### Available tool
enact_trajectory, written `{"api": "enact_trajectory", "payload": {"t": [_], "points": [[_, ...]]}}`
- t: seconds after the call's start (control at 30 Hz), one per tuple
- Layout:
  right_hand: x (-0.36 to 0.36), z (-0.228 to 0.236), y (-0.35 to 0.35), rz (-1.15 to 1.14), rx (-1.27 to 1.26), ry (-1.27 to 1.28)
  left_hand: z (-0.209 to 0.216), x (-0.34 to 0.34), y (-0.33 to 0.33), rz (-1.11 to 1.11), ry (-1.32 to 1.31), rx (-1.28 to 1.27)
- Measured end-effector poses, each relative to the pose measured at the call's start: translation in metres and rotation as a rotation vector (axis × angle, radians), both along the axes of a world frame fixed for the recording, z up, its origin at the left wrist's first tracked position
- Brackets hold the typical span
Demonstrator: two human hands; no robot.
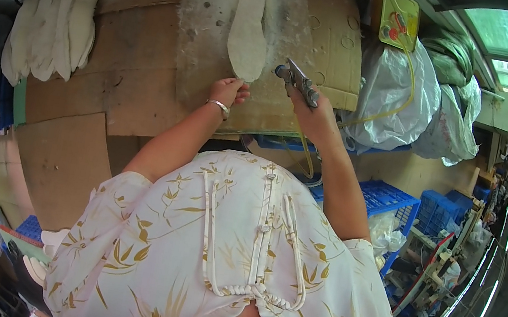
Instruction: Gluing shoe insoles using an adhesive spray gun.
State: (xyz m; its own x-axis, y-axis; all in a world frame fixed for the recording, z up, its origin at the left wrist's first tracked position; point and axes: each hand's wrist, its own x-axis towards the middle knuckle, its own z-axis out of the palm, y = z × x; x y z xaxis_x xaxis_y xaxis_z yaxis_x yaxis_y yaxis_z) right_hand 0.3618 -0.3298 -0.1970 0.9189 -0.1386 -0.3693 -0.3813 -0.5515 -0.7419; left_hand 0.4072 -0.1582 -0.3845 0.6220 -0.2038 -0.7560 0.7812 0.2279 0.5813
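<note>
One bare left hand [230,91] pinches a long, flat, cream insole [249,31]; apart, the right hand [317,110] clasps a silver metal spray gun [303,84].

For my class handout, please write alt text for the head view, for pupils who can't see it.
A person's left hand touches the near end of a pale insole on a cardboard-covered table, while the right hand holds a metal spray gun. More insoles lie piled at left, with plastic bags at right.
</note>
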Motion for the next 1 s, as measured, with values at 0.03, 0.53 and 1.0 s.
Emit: {"api": "enact_trajectory", "payload": {"t": [0.03,0.53,1.0], "points": [[0.004,0.000,0.000,0.000,-0.001,-0.027,0.000,0.000,0.000,0.005,-0.006,-0.003],[0.015,0.042,-0.017,-0.155,0.342,-0.147,0.060,0.031,-0.004,0.200,-0.409,-0.204],[-0.017,0.027,-0.012,0.165,0.424,-0.037,0.223,-0.045,0.194,0.995,-0.872,-0.550]]}}
